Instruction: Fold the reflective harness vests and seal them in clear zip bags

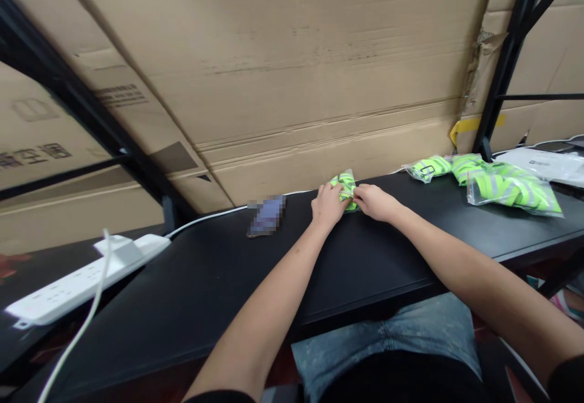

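A clear plastic bag [345, 179] with folded neon-yellow reflective fabric inside lies on the black table, near its back edge. My left hand [329, 202] is closed on the left side of this bag, fingers curled over it. From the right, my right hand [375, 202] pinches the bag's edge between thumb and fingers. Both hands hide much of the bag's lower part. More bags of the same neon-yellow fabric [513, 187] lie on the table to the right, apart from my hands.
A pixelated phone-like object [267, 216] lies left of my hands. At far left sits a white power strip [86, 281] with a plugged-in adapter and cable. Cardboard [319, 56] stands behind the black table [205, 281], between black metal frame posts [506, 56]. A white package [542, 163] lies far right.
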A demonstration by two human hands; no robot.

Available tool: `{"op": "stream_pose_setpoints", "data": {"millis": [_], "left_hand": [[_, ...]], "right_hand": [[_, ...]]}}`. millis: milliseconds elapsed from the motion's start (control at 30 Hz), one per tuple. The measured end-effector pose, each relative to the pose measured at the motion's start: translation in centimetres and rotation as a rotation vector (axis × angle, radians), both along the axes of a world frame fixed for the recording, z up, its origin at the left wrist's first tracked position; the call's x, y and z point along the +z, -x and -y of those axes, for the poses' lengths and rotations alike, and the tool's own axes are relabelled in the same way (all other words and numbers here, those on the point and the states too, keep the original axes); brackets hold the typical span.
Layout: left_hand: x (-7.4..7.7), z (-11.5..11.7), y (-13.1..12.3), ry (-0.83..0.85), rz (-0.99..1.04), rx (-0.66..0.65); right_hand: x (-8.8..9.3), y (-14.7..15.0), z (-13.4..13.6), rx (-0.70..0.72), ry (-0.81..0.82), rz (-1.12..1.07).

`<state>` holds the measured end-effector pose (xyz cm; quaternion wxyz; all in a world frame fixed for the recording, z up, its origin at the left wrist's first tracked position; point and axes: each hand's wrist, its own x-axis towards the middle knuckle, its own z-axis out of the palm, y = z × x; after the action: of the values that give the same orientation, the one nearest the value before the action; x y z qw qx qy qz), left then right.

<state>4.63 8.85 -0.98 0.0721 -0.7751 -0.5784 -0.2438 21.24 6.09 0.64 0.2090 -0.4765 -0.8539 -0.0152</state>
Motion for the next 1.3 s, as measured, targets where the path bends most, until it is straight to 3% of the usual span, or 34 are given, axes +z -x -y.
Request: {"op": "stream_pose_setpoints", "data": {"millis": [233,333,467,633,833,1067,1300], "left_hand": [[0.0,-0.1,2.7,-0.134,-0.102,-0.24],[0.4,0.5,4.3,-0.202,-0.217,-0.25],[0.4,1.6,4.2,-0.151,-0.296,-0.299],[0.1,2.0,2.9,-0.109,-0.135,-0.294],[0.1,2.3,3.0,-0.064,0.052,-0.385],[-0.7,1.1,2.5,-0.057,0.128,-0.25],[-1.2,0.3,3.1,0.039,0.256,-0.414]], "right_hand": [[-0.2,-1.4,-0.9,-0.165,-0.04,0.058],[-0.3,-2.1,-1.5,-0.173,-0.03,0.082],[-0.7,-2.3,-2.0,-0.155,-0.026,0.123],[-1.7,-2.5,-2.0,-0.057,-0.06,0.135],[-1.8,-3.2,-1.3,0.001,-0.146,0.222],[-0.9,-3.5,-1.0,-0.034,-0.18,0.227],[-0.5,-3.8,-1.2,-0.078,-0.09,0.202]]}}
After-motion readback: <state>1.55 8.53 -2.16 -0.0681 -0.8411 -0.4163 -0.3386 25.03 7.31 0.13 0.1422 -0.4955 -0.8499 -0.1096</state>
